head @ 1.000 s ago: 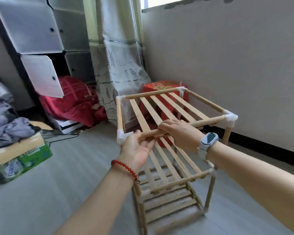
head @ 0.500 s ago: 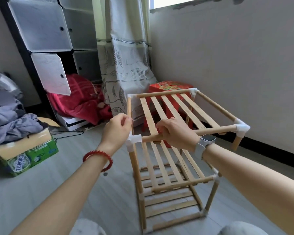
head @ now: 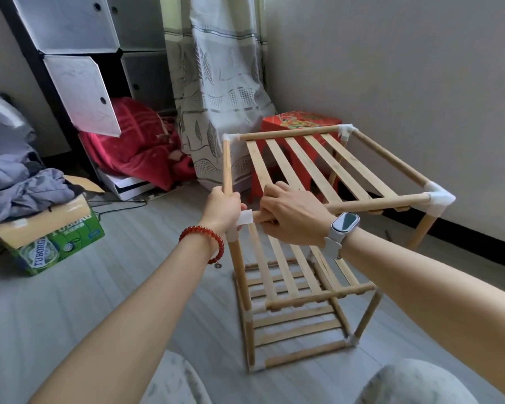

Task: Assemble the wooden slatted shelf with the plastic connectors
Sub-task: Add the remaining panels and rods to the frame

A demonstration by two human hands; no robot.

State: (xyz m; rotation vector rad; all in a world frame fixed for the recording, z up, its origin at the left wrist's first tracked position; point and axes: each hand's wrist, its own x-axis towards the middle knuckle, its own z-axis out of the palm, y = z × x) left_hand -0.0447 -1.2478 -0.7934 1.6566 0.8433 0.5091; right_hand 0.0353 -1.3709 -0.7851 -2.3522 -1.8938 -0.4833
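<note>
The wooden slatted shelf [head: 309, 167] stands upright on the floor with three slatted tiers joined by white plastic connectors. My left hand [head: 222, 209] grips the near left corner, where the left side rod meets the white connector [head: 244, 217]. My right hand [head: 295, 215] curls round the left end of the top front rod [head: 376, 203], right beside that connector. Another white connector [head: 439, 199] caps the near right corner, and one more [head: 346, 131] the far right corner.
A red stool [head: 301, 121] stands behind the shelf by the wall. A curtain [head: 216, 83] hangs at the back. A green beer carton [head: 56, 243] with clothes lies left, near a cube cabinet [head: 79, 53] and red blanket [head: 137, 141]. My knees [head: 414, 383] show below.
My left hand moved up from under the front rod to grip the near left corner connector. My right hand slid left along the front rod toward that corner.
</note>
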